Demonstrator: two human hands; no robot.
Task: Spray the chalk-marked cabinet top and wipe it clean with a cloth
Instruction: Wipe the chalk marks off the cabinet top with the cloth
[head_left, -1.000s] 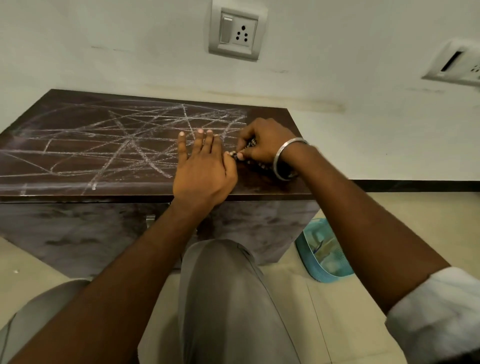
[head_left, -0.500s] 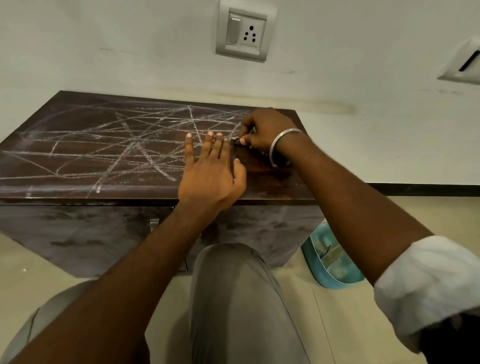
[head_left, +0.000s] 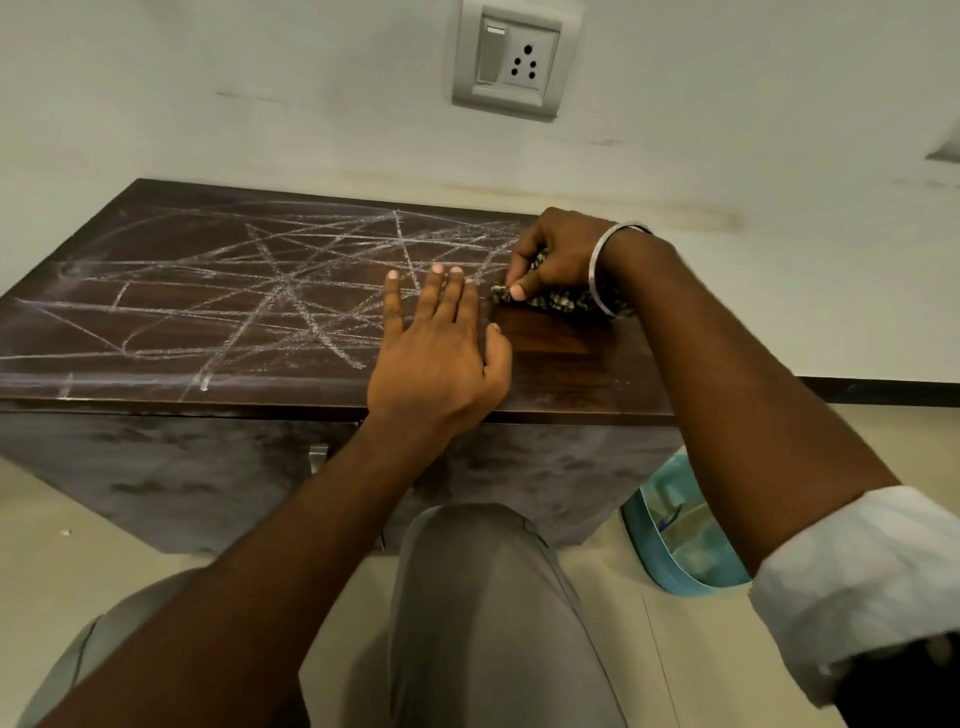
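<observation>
Dark brown wood grain is seen across the worktop (head_left: 561, 364) of a low cabinet (head_left: 182, 483) that is set against a pale wall (head_left: 208, 78). This is the head view, the only one given. Most of the worktop, from its left end to about the middle, is crossed by white chalk lines (head_left: 291, 291). Bare wood shows at the right end.

The left hand (head_left: 436, 358) is laid flat, palm down, on the worktop near the front edge. Its fingers are straight and slightly spread, nothing is held in it, and its fingertips lie on the chalk lines. The right hand (head_left: 558, 254) is curled over a bunched, dark patterned cloth (head_left: 563, 301), which is pressed onto the worktop toward the back right. The cloth's left corner is pinched between thumb and forefinger. The two hands are kept apart but near, with the left fingertips just beside that pinched corner.

A metal bangle (head_left: 605, 265) is worn at the right wrist, and a white rolled sleeve (head_left: 852, 577) is seen further up the forearm. A switch-and-socket plate (head_left: 514, 60) is mounted on the wall above the cabinet. A small metal handle (head_left: 318, 457) is fixed on the cabinet front. A blue-green tub (head_left: 675, 540) stands on the floor (head_left: 62, 545) just beside the cabinet's right side. A knee (head_left: 483, 597) in grey cloth is seen between the forearms.
</observation>
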